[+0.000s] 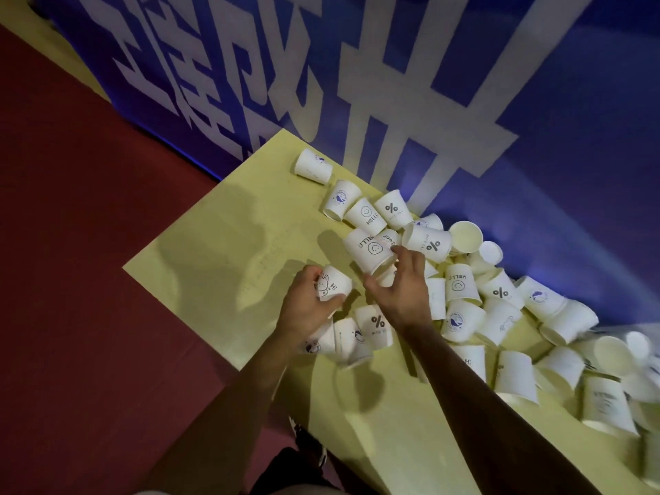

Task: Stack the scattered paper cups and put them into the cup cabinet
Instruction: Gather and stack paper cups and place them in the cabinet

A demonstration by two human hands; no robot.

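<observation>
The left hand's fingers clamp a white paper rabbit-print cup over the yellow worktop, tilted, its long axis slanting towards the white cup heap. The right hand's fingers arch over a sideways white "HELLO" cup; I cannot tell whether they grip it.

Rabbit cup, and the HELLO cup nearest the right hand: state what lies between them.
Head view: only bare, shadowed yellow table lies between the rabbit cup and the HELLO cup.

A yellow worktop is set against a blue wall lettered in white, above dark red floor.
</observation>
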